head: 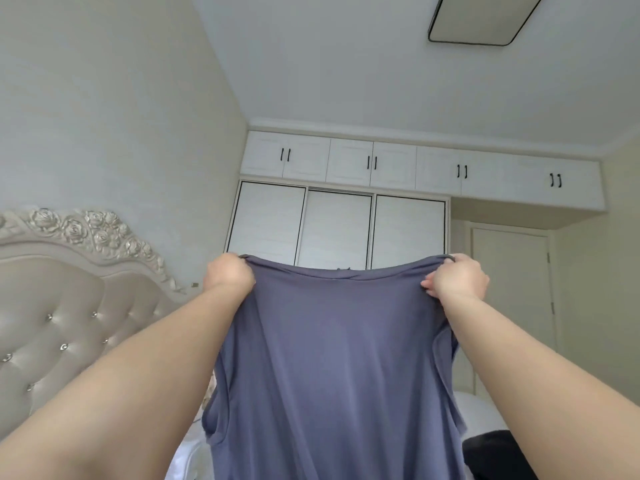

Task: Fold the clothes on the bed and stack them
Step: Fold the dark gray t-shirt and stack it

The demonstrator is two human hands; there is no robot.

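Left hand [229, 274] and right hand [458, 276] each gripped a top corner of the blue top [332, 358], held up spread mid-air over the bed [187, 459]; judged early, no fold made, no stack in view.

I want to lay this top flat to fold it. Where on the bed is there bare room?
Little of the bed shows. Both hands, left and right, hold the blue top up, hiding most of it. A white strip shows beside the headboard; right, something black lies on the bedding.
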